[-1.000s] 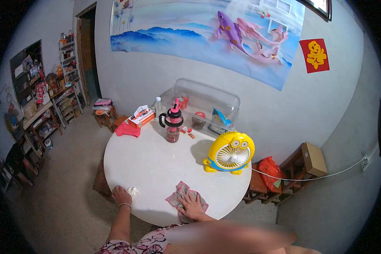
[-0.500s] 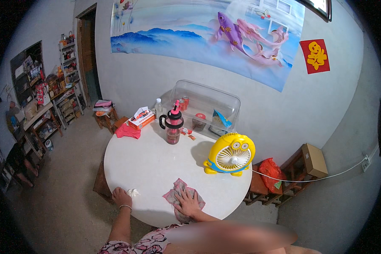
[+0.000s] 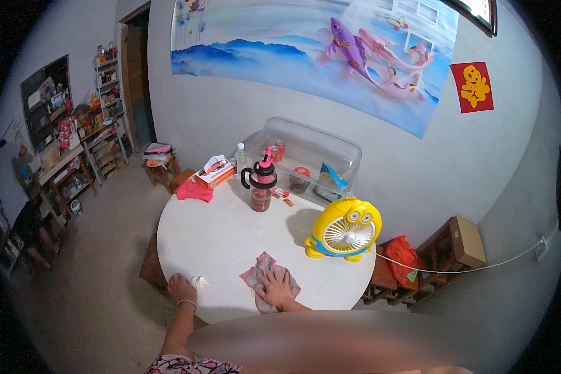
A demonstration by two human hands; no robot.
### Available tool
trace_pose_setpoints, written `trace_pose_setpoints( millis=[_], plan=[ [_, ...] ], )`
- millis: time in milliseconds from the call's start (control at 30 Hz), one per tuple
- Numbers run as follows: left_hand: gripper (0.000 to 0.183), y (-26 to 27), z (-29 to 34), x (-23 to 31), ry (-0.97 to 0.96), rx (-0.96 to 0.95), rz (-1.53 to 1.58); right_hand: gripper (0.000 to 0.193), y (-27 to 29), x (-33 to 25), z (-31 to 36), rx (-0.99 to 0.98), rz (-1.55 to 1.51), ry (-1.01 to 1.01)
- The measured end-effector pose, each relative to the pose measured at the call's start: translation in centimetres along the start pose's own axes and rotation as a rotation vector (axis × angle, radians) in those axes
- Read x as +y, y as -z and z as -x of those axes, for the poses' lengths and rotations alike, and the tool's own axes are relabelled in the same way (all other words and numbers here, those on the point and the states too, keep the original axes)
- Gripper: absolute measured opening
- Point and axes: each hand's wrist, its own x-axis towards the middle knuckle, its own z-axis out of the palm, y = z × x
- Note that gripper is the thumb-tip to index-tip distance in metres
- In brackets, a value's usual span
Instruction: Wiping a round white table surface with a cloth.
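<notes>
My right hand [image 3: 276, 289] lies flat with its fingers spread on a grey cloth with a pink edge [image 3: 266, 260], pressing it to the white round table [image 3: 230, 240]. At the table's near left edge rests my left hand [image 3: 182, 287], fingers loosely bent and a bracelet on the wrist; nothing shows in it. Close beside that hand is a crumpled white tissue [image 3: 199, 282]. Right of the cloth stands a yellow cartoon-shaped fan [image 3: 349, 230]. A clear jug with a black handle and pink top [image 3: 262, 190] stands toward the back.
A tissue box [image 3: 215, 173], a pink cloth [image 3: 194, 191], a clear bottle [image 3: 240, 159] and small red wrappers [image 3: 282, 193] lie at the back. Behind them, a clear plastic cover [image 3: 311, 140] encloses cans and a jar. The fan's white cord [image 3: 455, 272] runs right to a wall socket.
The view has shifted slightly, so the room sits a little to the right. My right hand and the cloth have moved slightly left on the table; my left hand stays at the edge.
</notes>
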Motion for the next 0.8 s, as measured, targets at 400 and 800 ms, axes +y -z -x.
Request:
trace_pose_setpoints(
  millis=[400,800],
  plan=[
    [0.020,-0.5,-0.6,0.0,0.020,-0.013,0.017,0.062,0.5,0.1,-1.2,-0.032,0.006,-0.023],
    [0.011,-1.3,-0.2,-0.5,0.009,0.023,0.000,0.062,0.2,0.0,-0.9,-0.072,-0.004,-0.040]
  ],
)
